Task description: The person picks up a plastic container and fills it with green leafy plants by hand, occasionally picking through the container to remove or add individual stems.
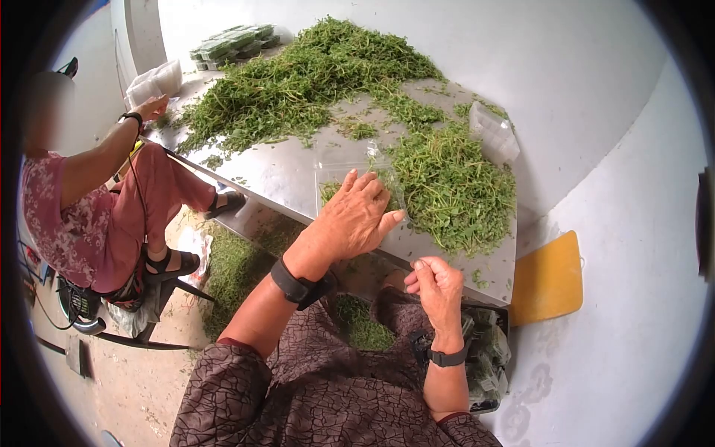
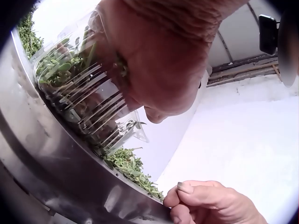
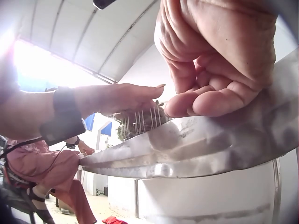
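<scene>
My left hand [image 1: 356, 216] lies palm down over a clear plastic box [image 2: 86, 95] of green sprigs at the table's near edge, its fingers extended and the thumb out to the side. The left wrist view shows the palm against the sprigs at the box's top. Just right of the box, by the table edge, my right hand [image 1: 439, 287] has its fingers curled in and its thumb against them. Nothing is visible in its grasp in the right wrist view. A loose heap of greens [image 1: 454, 186] lies beyond it on the metal table [image 1: 287, 175].
A large pile of greens [image 1: 320, 82] covers the table's back. Clear empty boxes [image 1: 493, 134] stand at the right, filled boxes [image 1: 234, 43] at the back left. Another person [image 1: 82, 216] sits at the left. A yellow board [image 1: 550, 277] and a crate of packed boxes [image 1: 488, 357] are at right.
</scene>
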A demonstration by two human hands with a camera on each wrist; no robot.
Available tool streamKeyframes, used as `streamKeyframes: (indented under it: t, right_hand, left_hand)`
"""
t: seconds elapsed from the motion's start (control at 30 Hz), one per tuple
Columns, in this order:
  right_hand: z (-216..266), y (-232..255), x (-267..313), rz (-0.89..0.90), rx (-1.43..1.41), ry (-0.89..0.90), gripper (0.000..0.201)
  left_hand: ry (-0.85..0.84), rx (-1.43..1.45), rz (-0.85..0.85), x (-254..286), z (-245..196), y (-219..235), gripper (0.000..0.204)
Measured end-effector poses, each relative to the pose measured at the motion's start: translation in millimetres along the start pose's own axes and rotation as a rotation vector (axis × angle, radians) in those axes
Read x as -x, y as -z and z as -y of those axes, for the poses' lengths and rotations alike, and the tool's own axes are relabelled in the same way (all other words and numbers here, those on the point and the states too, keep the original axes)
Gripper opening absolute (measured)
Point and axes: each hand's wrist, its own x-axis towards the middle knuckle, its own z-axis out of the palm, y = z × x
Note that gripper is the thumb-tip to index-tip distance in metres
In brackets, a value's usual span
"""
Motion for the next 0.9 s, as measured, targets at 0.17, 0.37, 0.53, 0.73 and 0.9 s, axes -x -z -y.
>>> streamKeyframes:
  t: [0.17,0.37,0.53,0.73,0.9]
  right_hand:
    - [-0.7,-0.3,-0.7,-0.001,0.006,-0.010,0.018]
    - [3.3,0.9,-0.5,0.007,0.032,-0.056,0.018]
    - [1.7,2.1,0.1,0.025,0.028,-0.031,0.020]
    - [4.7,3.0,-0.8,0.031,0.035,-0.042,0.018]
    - [18.2,9.2,0.4,0.008,0.018,0.011,0.020]
  left_hand:
    - [0.055,0.027,0.098,-1.4,-1.6,7.0,0.056]
    - [0.012,0.222,-0.132,10.7,4.9,13.0,0.054]
    - [-0.054,0.451,-0.447,44.2,12.8,29.0,0.045]
    - [-0.219,0.472,-0.496,95.0,10.0,6.8,0.021]
    - [-0.157,0.455,-0.290,129.6,11.8,-31.8,0.015]
